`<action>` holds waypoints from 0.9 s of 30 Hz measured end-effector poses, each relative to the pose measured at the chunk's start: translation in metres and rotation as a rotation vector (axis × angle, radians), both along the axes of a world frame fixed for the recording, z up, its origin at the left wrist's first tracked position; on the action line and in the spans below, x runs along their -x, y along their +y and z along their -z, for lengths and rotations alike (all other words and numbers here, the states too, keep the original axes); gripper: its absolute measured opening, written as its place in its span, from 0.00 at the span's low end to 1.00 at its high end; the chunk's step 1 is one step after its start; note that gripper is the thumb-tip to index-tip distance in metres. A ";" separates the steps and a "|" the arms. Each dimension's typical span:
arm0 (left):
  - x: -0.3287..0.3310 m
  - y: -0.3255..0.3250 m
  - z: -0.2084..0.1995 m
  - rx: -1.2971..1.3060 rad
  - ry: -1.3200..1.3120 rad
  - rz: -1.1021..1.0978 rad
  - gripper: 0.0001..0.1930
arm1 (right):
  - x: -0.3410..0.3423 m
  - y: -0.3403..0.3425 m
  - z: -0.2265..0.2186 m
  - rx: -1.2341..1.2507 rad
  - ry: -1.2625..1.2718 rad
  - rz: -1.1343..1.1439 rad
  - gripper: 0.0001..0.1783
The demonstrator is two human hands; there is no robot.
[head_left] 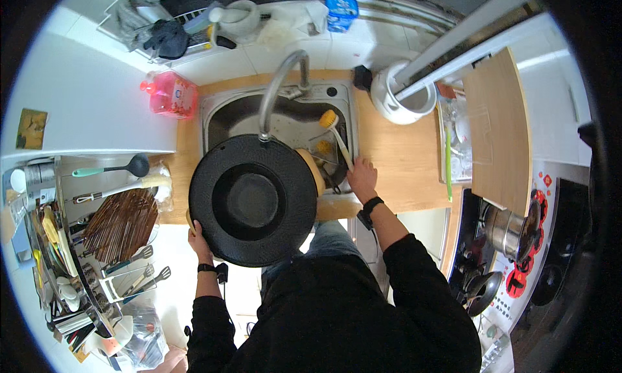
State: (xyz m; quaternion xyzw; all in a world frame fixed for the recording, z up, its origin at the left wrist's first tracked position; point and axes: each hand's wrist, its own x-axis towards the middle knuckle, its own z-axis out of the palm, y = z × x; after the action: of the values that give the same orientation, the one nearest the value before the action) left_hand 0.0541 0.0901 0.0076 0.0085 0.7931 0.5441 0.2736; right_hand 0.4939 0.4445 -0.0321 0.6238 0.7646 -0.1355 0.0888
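Dark sleeves fill the lower middle of the frame, where a person leans over a kitchen sink (217, 117) set in a wooden counter (402, 156). At centre, a big round black pan (253, 200) is held bottom-up above the sink's near edge, covering much of the basin. The left hand (197, 237), with a dark band at the wrist, grips the pan's lower left rim, fingers curled under and mostly hidden behind it. Just right of centre, the right hand (361, 177), wearing a black watch, is closed around the pale handle of a dish brush (335, 134); the brush's yellow head points up and away, over the right side of the basin and just beside the pan's rim. A curved metal tap (275, 91) arches from the back of the sink over the pan's top edge.

A pink bottle (170, 94) stands on the counter at upper left of the sink, and a white kettle (402, 94) sits to its upper right. A dish rack (152, 20) holds dark items in the frame's upper left. Ladles, tongs and other utensils (116, 224) crowd the left edge.
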 end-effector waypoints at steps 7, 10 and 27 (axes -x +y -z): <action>0.005 0.011 -0.002 0.230 0.239 0.034 0.26 | -0.006 0.016 -0.050 -0.129 0.089 -0.040 0.23; 0.009 0.016 0.000 0.143 0.278 0.014 0.25 | 0.020 0.042 -0.121 -0.050 0.417 -0.093 0.15; 0.016 0.028 0.001 0.256 0.313 -0.003 0.27 | 0.382 0.184 -0.381 -0.589 -0.011 -0.958 0.17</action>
State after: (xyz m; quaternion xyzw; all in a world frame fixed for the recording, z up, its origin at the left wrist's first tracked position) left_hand 0.0383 0.1181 0.0069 0.0573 0.8886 0.4314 0.1449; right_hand 0.1114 0.6282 0.3486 0.2058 0.9676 0.1425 -0.0336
